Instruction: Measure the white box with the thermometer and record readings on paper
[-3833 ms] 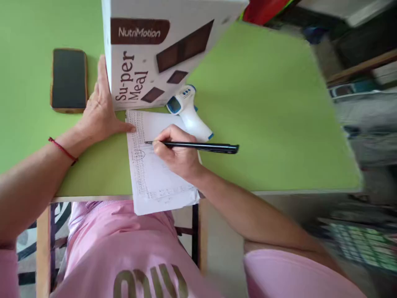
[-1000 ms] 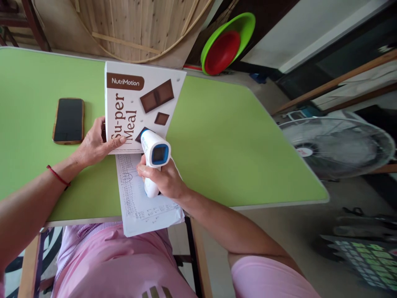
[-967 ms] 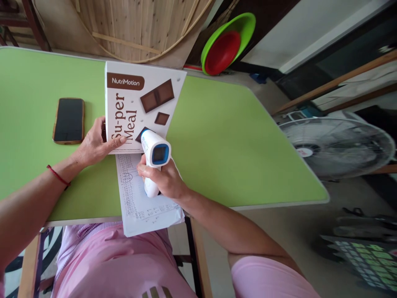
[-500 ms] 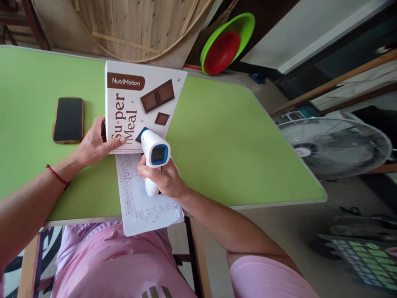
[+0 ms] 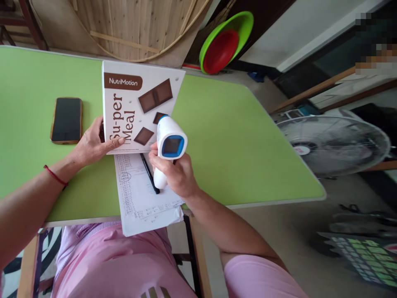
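green table [image 5: 248, 153] | phone [image 5: 66, 119], lying flat | papers [image 5: 136, 198], overhanging near edge

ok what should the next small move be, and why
Probably squeeze the white thermometer for a reading: the right hand has it in its grip, its front seems turned toward the box, the left hand holds that box, and the screen looks dark.

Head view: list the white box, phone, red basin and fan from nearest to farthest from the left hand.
From the left hand:
1. White box: held in it.
2. Phone: on the green table, to the hand's left.
3. Red basin: beyond the table's far edge, to the right.
4. Fan: past the table's right edge.
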Tool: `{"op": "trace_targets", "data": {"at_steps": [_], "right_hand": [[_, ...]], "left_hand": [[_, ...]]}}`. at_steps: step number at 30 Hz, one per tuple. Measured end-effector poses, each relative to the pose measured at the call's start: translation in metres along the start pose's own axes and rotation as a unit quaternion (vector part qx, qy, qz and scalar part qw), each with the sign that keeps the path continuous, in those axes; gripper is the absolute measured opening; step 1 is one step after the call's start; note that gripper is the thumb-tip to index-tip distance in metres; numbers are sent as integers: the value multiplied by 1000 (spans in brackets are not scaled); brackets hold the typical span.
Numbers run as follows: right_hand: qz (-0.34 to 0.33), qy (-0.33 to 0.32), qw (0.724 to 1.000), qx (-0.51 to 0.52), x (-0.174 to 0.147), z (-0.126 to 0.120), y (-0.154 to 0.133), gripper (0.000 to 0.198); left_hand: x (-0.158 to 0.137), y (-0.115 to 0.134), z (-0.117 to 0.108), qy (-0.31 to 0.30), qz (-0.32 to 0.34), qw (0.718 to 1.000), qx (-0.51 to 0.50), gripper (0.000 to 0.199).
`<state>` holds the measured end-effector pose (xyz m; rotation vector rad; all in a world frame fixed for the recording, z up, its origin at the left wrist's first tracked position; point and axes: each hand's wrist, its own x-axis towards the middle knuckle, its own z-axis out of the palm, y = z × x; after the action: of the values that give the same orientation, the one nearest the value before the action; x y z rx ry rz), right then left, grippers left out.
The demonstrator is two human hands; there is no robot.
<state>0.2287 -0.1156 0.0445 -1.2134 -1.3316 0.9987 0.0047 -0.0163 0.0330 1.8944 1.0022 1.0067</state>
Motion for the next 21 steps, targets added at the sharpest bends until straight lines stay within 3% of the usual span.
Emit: {"op": "trace_targets", "data": {"at_steps": [7, 14, 18, 21], "right_hand": [[-26, 33, 999, 10, 5, -1, -6, 21], [-43, 49, 998, 26, 10, -4, -2, 22], [-85, 100, 990, -55, 17, -16, 3, 24], [-97, 137, 966, -198, 26, -29, 8, 28]], "left_hand": [[0, 9, -3, -5, -51, 998, 36, 69], [-2, 5, -2, 18, -55, 998, 15, 70], [-1, 1, 0, 45, -11, 998, -36, 68], [2, -4, -3, 85, 32, 995, -43, 71]]}}
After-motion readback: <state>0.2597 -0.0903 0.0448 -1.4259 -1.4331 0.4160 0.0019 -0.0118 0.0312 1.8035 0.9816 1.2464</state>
